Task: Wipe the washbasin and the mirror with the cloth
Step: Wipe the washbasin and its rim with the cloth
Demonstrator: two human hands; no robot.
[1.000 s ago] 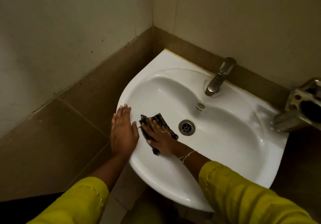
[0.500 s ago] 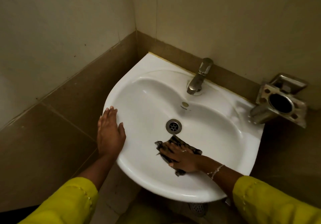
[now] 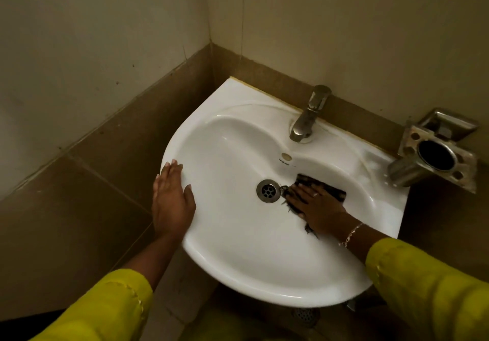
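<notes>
The white washbasin [image 3: 232,266] is fixed in a wall corner. A dark patterned cloth [image 3: 332,191] lies inside the bowl, just right of the metal drain [image 3: 267,190]. My right hand [image 3: 316,205] presses flat on the cloth, fingers pointing toward the drain. My left hand [image 3: 171,200] rests flat on the basin's left rim, fingers together, holding nothing. No mirror is in view.
A metal tap [image 3: 308,114] stands at the back of the basin. A metal holder [image 3: 434,151] with a round cup opening is fixed to the wall at the right. Tiled walls close in on the left and back.
My right hand has slid the cloth from the bowl's left side, along the front, to the right of the drain. My left hand stays on the left rim.
</notes>
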